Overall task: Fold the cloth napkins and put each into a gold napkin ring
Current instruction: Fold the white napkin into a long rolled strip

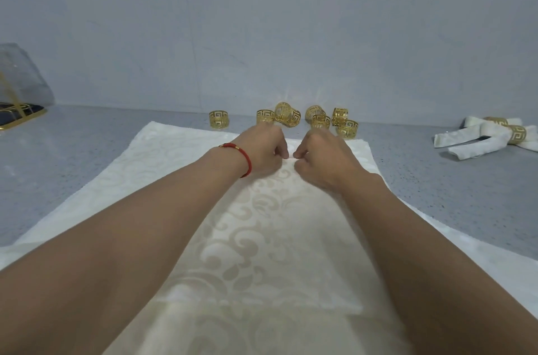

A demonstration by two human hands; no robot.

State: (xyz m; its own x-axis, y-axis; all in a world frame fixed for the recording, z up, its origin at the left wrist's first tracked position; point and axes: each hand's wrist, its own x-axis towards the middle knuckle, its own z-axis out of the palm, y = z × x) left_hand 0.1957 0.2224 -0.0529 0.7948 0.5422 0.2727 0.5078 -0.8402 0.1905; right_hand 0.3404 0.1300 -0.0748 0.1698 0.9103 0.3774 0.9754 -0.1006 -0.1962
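**Two hands pinch the middle of a spread napkin**

Seen from a head-worn camera looking down, 2 bare forearms reach forward from the bottom corners over a cream cloth napkin [262, 252] with a pale scroll pattern. The napkin lies spread flat on a grey speckled counter [87, 156] and fills most of the near view.

Toward the napkin's far half, the left hand [262, 151] and right hand [323, 159] sit close together, knuckles up and fingers curled under. Each pinches a small ridge of napkin fabric between fingers and thumb, and the fingertips of the 2 hands nearly meet. A red cord bracelet [246, 158] circles the left wrist.

Just past the napkin's far edge, about 7 loose gold napkin rings [286, 116] with a cut-out key pattern cluster on the counter, 1 of them standing apart to the left.

Far right on the counter lie 2 finished napkins [489, 137], folded into strips and each threaded through a gold ring.

Far left sits a clear case with gold trim [20, 92]. A pale grey wall [262, 34] rises behind the counter.
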